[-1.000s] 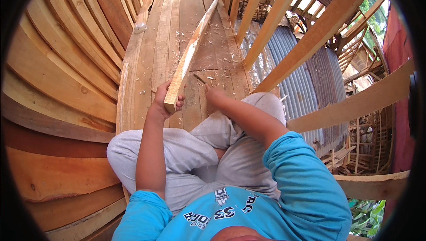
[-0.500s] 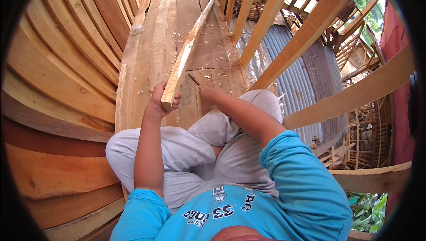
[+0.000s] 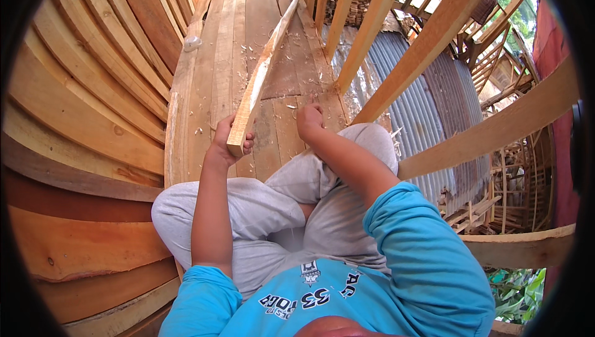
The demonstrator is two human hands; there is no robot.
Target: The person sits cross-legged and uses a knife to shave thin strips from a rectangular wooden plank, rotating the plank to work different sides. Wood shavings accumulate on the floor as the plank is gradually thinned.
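My left hand (image 3: 230, 141) is closed around the near end of a long squared wooden stick (image 3: 253, 100). The stick slants up and away to the right, its far part pale and cut to a narrow tip above the plank floor. To the right of the stick, apart from it, my right hand (image 3: 310, 120) is held closed over the boards near my right knee. The slim knife that showed in this hand half a second ago is hidden now by the fist and the angle.
Wood shavings (image 3: 291, 107) lie scattered over the plank floor (image 3: 220, 76). A wall of overlapping boards (image 3: 87, 110) closes the left side. Slanted wooden posts (image 3: 427, 45) stand at the right, with corrugated metal sheets (image 3: 412, 89) beyond them. A small clear plastic item (image 3: 193, 43) lies by the wall.
My right hand has moved right and slightly forward, away from the stick, and its knife has turned out of sight. My left hand and the stick stay nearly in place.
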